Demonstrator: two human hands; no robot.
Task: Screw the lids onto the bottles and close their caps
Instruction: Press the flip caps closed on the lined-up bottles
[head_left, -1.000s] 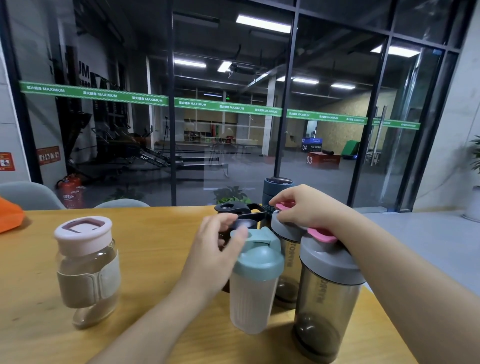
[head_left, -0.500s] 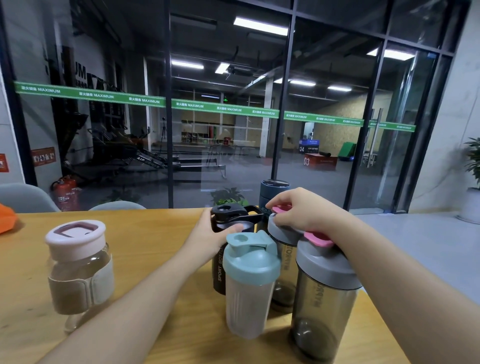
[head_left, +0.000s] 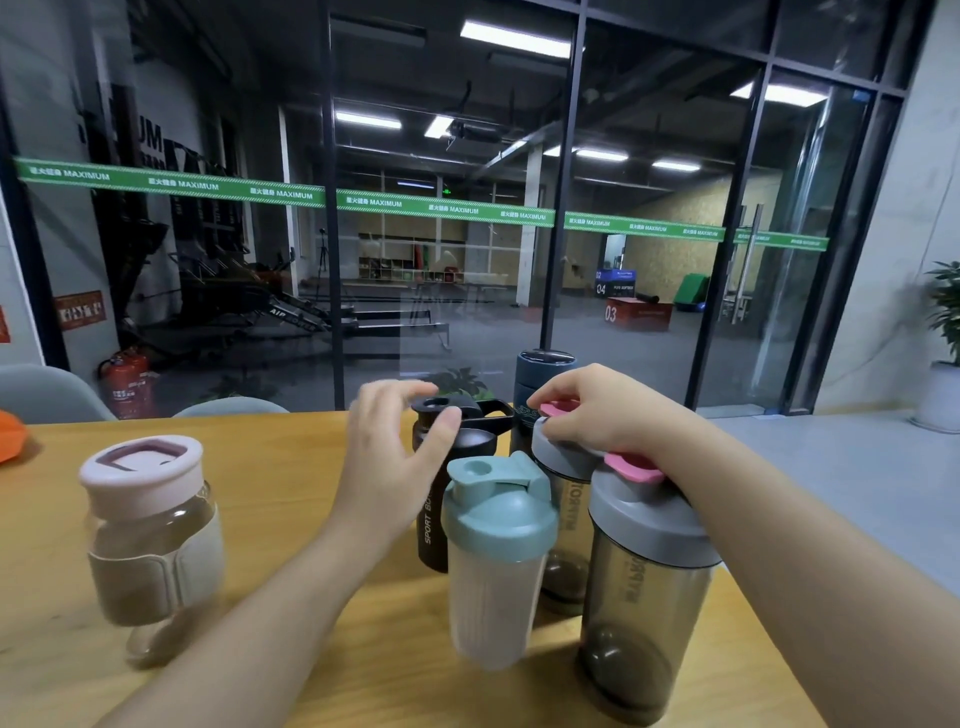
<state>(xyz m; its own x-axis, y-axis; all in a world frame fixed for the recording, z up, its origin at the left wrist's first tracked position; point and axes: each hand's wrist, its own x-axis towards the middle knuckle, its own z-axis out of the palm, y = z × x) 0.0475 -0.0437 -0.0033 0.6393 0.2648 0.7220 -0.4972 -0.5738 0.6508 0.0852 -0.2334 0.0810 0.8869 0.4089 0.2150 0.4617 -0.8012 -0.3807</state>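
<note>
The wooden worktop (head_left: 270, 467) carries a cluster of bottles at its right end and one jar apart on the left. Nearest the camera stands a smoky grey bottle (head_left: 644, 623) with a grey lid and its pink cap (head_left: 631, 466) shut. Touching it on the left is a frosted bottle (head_left: 493, 597) with a teal lid (head_left: 498, 512), cap down. Behind these are a second grey bottle (head_left: 563, 540) with a pink cap (head_left: 556, 409), a black bottle (head_left: 431, 525) whose lid (head_left: 457, 415) has its flap up, and a dark blue bottle (head_left: 543, 369) at the back. The clear jar (head_left: 150, 551) with a pale pink lid (head_left: 140, 467) stands well to the left.

The right hand (head_left: 597, 410) curls over the second grey bottle's lid, fingertips pinching its pink cap. The left hand (head_left: 395, 452) hovers at the black bottle with fingers spread and slightly blurred, thumb touching the lid, holding nothing.
</note>
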